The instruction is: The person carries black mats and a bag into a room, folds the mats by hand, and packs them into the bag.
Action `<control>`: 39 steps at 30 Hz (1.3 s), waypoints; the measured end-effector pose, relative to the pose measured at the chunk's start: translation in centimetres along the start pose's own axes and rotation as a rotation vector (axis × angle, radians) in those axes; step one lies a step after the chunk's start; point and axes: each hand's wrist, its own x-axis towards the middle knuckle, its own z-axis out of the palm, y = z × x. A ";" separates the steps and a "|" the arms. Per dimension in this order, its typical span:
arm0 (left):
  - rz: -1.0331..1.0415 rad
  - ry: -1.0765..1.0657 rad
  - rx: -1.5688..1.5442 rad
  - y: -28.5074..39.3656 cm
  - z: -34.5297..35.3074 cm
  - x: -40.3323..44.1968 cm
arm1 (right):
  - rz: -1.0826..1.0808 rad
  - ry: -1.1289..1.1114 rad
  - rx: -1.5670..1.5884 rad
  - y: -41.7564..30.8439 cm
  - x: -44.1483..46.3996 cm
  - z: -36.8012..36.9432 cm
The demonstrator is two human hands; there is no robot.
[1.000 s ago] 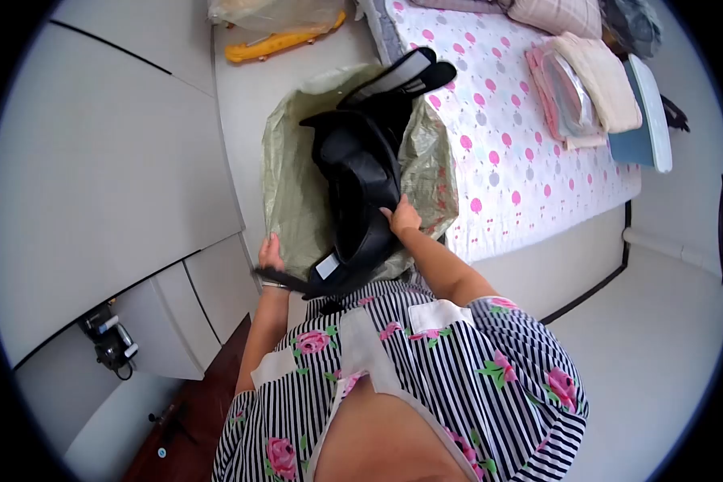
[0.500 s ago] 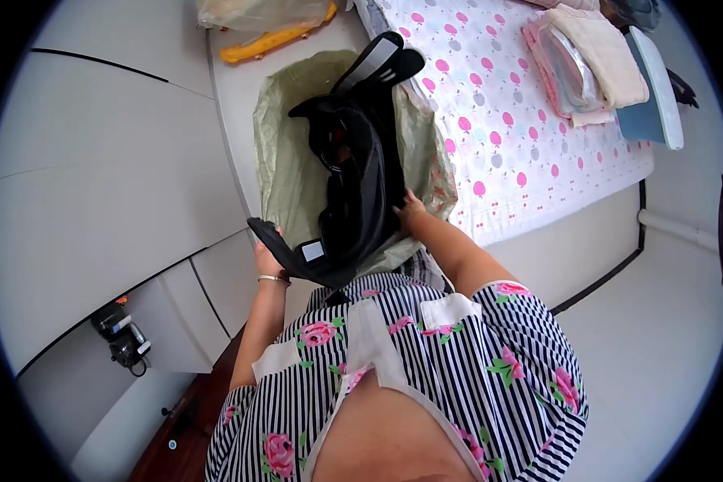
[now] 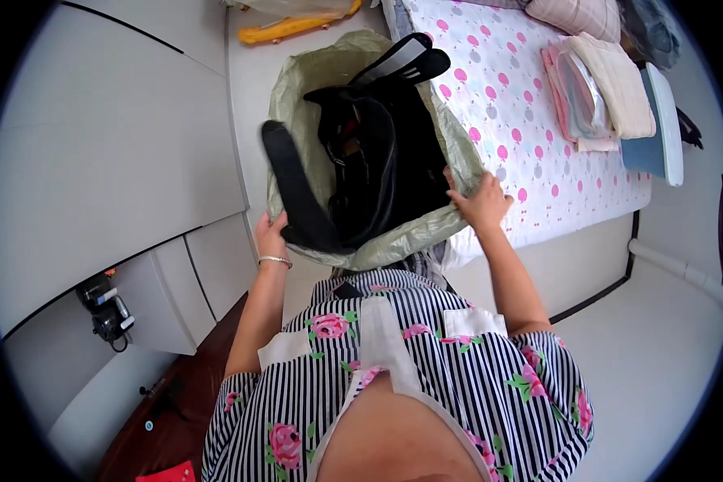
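Note:
A pale green woven bag stands open in front of me. Inside it lies a black padded item, with two strap ends sticking out over the far rim and a black strap standing up at the left side. My left hand is closed on the bag's near left rim, beside the base of that strap. At the bag's right rim, my right hand grips the edge, thumb toward the inside. The bottom of the bag is hidden by the black item.
On the right is a bed with a dotted sheet, holding folded towels and a blue bin. White cabinets line the left. A yellow object lies beyond the bag. A black device is at lower left.
My right hand has left the black item and moved right onto the bag's rim. The black item sits lower in the bag, and its left strap now points upward. The bag's mouth is wider.

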 end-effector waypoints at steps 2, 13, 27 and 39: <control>0.007 -0.028 0.118 2.4 2.6 -0.2 | -0.028 -0.032 -0.027 -2.7 1.2 1.7; -0.161 0.180 -0.009 3.9 1.8 8.0 | -0.100 0.135 0.778 0.3 15.7 2.4; -0.074 0.084 0.347 -1.4 5.9 3.8 | -0.221 0.067 0.556 -3.0 17.5 3.8; -0.052 0.112 0.146 -1.4 5.9 3.6 | 0.007 -0.016 0.357 3.1 15.4 11.1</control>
